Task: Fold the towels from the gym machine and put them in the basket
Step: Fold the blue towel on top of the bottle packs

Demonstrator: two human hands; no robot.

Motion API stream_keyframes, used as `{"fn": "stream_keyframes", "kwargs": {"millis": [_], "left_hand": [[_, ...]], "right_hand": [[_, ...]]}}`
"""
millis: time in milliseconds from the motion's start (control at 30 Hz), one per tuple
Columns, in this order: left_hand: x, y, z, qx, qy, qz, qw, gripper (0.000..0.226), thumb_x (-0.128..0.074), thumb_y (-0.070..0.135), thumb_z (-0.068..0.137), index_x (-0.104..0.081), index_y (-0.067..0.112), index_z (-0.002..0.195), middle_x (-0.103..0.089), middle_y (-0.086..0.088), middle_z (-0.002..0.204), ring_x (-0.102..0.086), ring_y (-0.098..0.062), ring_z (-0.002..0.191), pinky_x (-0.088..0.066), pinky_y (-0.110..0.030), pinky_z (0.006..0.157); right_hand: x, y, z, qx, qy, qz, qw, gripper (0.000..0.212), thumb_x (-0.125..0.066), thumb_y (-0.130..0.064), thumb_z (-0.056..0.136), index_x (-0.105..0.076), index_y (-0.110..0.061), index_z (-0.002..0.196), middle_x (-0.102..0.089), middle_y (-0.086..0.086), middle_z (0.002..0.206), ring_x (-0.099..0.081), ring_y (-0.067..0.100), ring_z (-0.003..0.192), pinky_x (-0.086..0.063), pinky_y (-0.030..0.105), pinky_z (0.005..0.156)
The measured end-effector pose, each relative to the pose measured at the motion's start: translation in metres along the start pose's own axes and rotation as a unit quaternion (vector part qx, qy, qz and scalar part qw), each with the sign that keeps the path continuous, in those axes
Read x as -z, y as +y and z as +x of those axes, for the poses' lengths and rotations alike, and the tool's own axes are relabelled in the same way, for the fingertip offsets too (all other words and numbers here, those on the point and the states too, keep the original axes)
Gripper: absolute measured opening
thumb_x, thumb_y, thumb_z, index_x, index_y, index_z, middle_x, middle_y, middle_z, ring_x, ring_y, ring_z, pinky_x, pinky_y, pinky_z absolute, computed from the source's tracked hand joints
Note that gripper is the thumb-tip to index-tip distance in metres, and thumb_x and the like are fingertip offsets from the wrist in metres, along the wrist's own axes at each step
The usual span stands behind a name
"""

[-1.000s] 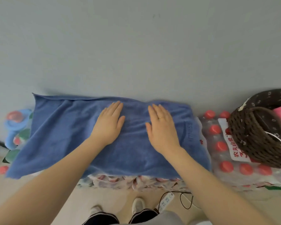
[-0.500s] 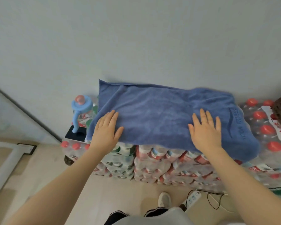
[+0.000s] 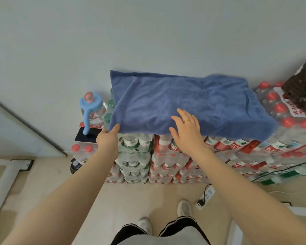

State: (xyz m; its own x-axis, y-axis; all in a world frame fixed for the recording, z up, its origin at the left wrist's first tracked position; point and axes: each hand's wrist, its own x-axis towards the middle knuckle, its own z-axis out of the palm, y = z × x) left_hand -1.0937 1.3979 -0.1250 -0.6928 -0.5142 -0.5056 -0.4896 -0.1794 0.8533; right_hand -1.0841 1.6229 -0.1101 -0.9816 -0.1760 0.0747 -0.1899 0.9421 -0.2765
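**Blue towel spread on stacked water bottles**

Head view: the blue towel (image 3: 184,103) lies flat atop the bottle packs (image 3: 166,156), against the wall. The left hand (image 3: 107,138) pinches its near-left corner. The right hand (image 3: 187,131), fingers spread, hovers at the near edge. The dark basket (image 3: 302,89) sits far right.

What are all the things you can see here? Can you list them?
towel: one, blue, spread on top of the bottle packs
bottle packs: many, clear with red or green caps, stacked against the wall
basket: one, dark brown, far right on the packs
pump: one, light blue, left of the towel
phone: one, black, under the pump
power strip: one, white, floor
shoes: two, white
left hand: grips the towel's near left corner
right hand: open, over the towel's near edge
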Motion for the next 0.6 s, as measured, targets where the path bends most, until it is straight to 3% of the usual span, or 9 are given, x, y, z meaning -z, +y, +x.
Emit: {"fn": "stream_keyframes", "kwargs": {"millis": [67,167,300,400,467,533,600], "left_hand": [[-0.01,0.007,-0.017,-0.019,-0.016,-0.038,0.999,0.021,-0.058,0.025,0.088,-0.047,0.014,0.074,-0.045,-0.001,0.072,-0.037,-0.015,0.059,-0.037,-0.025,0.059],[-0.038,0.021,-0.047,-0.122,-0.08,-0.048,0.988,0.021,-0.056,0.018,0.088,-0.044,0.016,0.071,-0.048,0.001,0.069,-0.045,-0.013,0.061,-0.043,-0.026,0.063],[-0.094,0.036,-0.077,-0.254,-0.152,0.037,0.955,0.026,-0.056,0.014,0.086,-0.036,0.012,0.071,-0.041,-0.009,0.072,-0.047,-0.017,0.069,-0.044,-0.026,0.065],[-0.141,0.037,-0.098,-0.28,-0.22,0.094,0.93,0.027,-0.053,0.006,0.087,-0.032,0.012,0.072,-0.033,-0.011,0.073,-0.038,-0.018,0.07,-0.054,-0.022,0.067],[-0.169,0.033,-0.109,-0.28,-0.251,0.126,0.918,0.034,-0.053,0.002,0.087,-0.028,0.014,0.067,-0.033,-0.006,0.066,-0.041,-0.018,0.069,-0.054,-0.039,0.078],[-0.195,0.028,-0.12,-0.285,-0.275,0.162,0.904,0.037,-0.051,-0.001,0.087,-0.027,0.016,0.064,-0.035,-0.002,0.062,-0.044,-0.019,0.068,-0.053,-0.039,0.074],[-0.218,0.023,-0.129,-0.29,-0.3,0.2,0.887,0.034,-0.049,-0.002,0.087,-0.029,0.015,0.065,-0.035,-0.001,0.061,-0.04,-0.019,0.064,-0.048,-0.031,0.064]], "right_hand": [[0.004,0.013,-0.007,-0.012,0.027,0.015,0.999,0.041,-0.047,-0.024,0.095,-0.046,-0.008,0.133,-0.026,0.012,0.152,-0.02,0.028,0.142,-0.009,0.042,0.116],[0.015,0.047,-0.017,-0.088,0.064,0.047,0.993,0.039,-0.05,-0.021,0.094,-0.048,-0.008,0.13,-0.028,0.012,0.151,-0.024,0.029,0.14,-0.017,0.044,0.113],[0.037,0.105,-0.03,-0.219,0.126,0.117,0.96,0.042,-0.05,-0.02,0.094,-0.043,-0.007,0.133,-0.025,0.013,0.151,-0.024,0.029,0.139,-0.025,0.044,0.11],[0.051,0.148,-0.041,-0.345,0.176,0.239,0.89,0.046,-0.046,-0.016,0.095,-0.034,-0.006,0.139,-0.024,0.014,0.15,-0.029,0.03,0.137,-0.031,0.043,0.109],[0.057,0.174,-0.047,-0.435,0.19,0.319,0.82,0.048,-0.044,-0.013,0.096,-0.028,-0.005,0.141,-0.027,0.015,0.149,-0.035,0.033,0.133,-0.034,0.043,0.106],[0.061,0.195,-0.052,-0.504,0.181,0.408,0.739,0.049,-0.042,-0.012,0.097,-0.026,-0.006,0.142,-0.035,0.015,0.145,-0.041,0.035,0.128,-0.037,0.042,0.101],[0.058,0.211,-0.056,-0.532,0.135,0.461,0.698,0.046,-0.042,-0.017,0.097,-0.03,-0.007,0.14,-0.042,0.016,0.14,-0.044,0.036,0.124,-0.039,0.043,0.097]]}}
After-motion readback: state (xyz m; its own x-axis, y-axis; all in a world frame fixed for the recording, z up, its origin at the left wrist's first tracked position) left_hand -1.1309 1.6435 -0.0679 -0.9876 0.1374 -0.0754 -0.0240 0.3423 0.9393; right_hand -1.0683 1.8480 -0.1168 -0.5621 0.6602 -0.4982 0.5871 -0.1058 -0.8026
